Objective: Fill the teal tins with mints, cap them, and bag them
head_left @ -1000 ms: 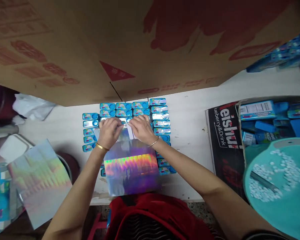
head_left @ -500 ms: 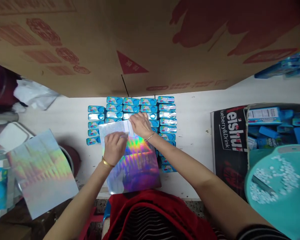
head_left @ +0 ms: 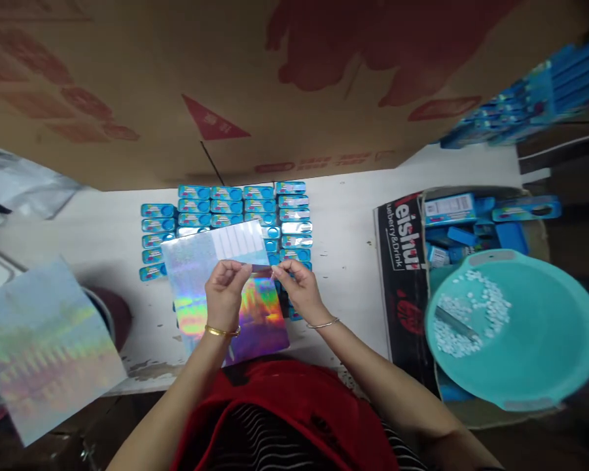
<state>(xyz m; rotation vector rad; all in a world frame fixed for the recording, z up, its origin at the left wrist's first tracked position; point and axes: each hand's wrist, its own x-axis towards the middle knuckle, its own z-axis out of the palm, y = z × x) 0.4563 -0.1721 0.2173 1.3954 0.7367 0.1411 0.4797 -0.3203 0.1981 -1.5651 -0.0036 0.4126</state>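
A narrow shiny strip (head_left: 262, 269), likely a sticker, is stretched between my two hands. My left hand (head_left: 226, 291) pinches its left end between thumb and fingers, and my right hand (head_left: 299, 288) pinches the right end. Under them lies a holographic sticker sheet (head_left: 191, 261), with a bare white patch (head_left: 238, 242) showing lines near its top edge. The sheet covers part of several rows of small blue packs (head_left: 226, 206) on the white table (head_left: 343, 261). Some packs have a silvery strip on top.
A large cardboard box (head_left: 142, 157) walls off the far side. At right, a turquoise basin (head_left: 530, 353) with white pellets rests on an open black carton (head_left: 402, 261) of blue packs. Another holographic sheet (head_left: 53, 347) lies at left over a dark round container (head_left: 115, 314).
My hands have moved off the sheet's top edge toward me and now hold the strip between them. The view has shifted right, and the white patch shows uncovered.
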